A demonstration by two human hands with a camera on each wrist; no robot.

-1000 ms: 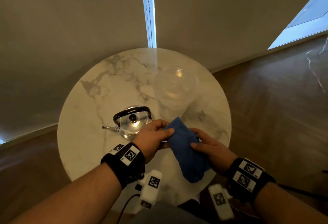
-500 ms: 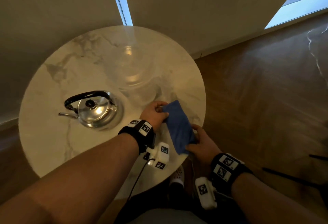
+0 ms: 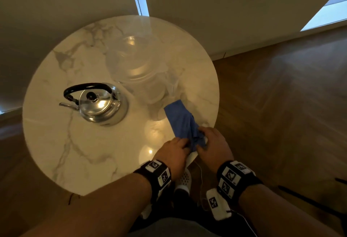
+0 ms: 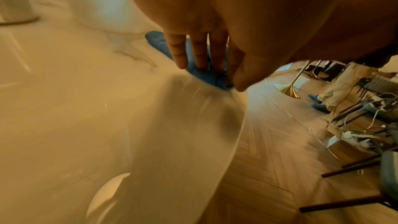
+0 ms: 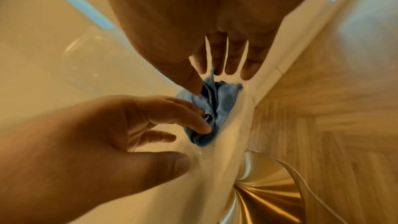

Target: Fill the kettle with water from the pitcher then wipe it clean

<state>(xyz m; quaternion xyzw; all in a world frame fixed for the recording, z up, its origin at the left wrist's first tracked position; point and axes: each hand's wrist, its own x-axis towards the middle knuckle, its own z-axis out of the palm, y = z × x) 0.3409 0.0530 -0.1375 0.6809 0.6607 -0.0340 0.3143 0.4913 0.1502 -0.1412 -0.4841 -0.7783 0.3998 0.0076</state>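
Observation:
A shiny metal kettle with a black handle stands lid-on at the left of the round marble table. The clear pitcher stands behind it, toward the middle. A blue cloth lies near the table's right front edge, its near end bunched. My left hand presses straight fingertips on that bunched end, thumb held apart. My right hand is on the same end from the right. It pinches a raised edge of the cloth between thumb and forefinger.
Herringbone wood floor spreads right of the table, with a pale wall behind. The table's gold base shows below the edge. In the left wrist view a standing person's legs, chair legs and cables are off to the right.
My left hand slid from the cloth's far corner back to its near end beside the right hand. The cloth bunched there. The head view swung around.

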